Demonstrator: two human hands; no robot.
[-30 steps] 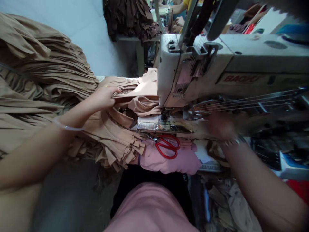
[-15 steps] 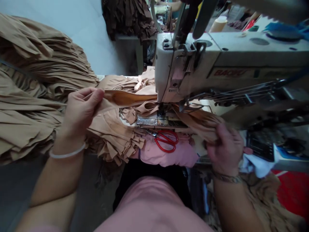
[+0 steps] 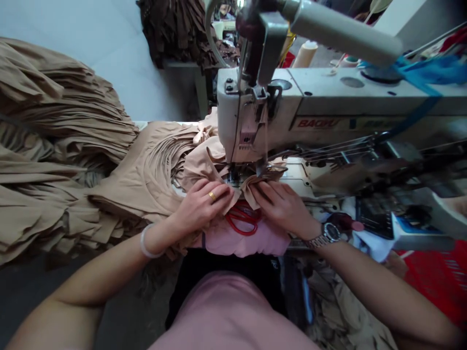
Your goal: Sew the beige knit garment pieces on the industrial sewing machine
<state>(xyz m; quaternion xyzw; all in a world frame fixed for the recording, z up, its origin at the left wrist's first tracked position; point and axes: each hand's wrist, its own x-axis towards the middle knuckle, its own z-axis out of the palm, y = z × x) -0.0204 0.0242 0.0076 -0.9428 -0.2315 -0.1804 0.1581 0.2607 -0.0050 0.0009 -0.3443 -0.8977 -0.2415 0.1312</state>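
Both hands are close together at the needle area of a white sewing machine (image 3: 255,126). My left hand (image 3: 204,201), with a ring on one finger, is closed on the edge of a tan fabric piece (image 3: 204,167) left of the presser foot. To the right of the foot, my right hand (image 3: 280,204) pinches a folded part of tan fabric (image 3: 251,192). Fingertips of both hands are partly hidden in the cloth. Red-handled scissors (image 3: 242,221) lie just below the hands on pink cloth (image 3: 233,243), their blades covered.
Large piles of tan fabric pieces (image 3: 73,112) spread along the left side. Dark brown cloth (image 3: 175,29) is heaped at the back. On the right are a black phone (image 3: 375,218) and a red bag-like item (image 3: 434,277). A thread cone (image 3: 305,53) stands behind the machine.
My left hand came in from the left and my right hand from the right, to meet near the needle. The strip stretched between them is now bunched there. The view shifted slightly.
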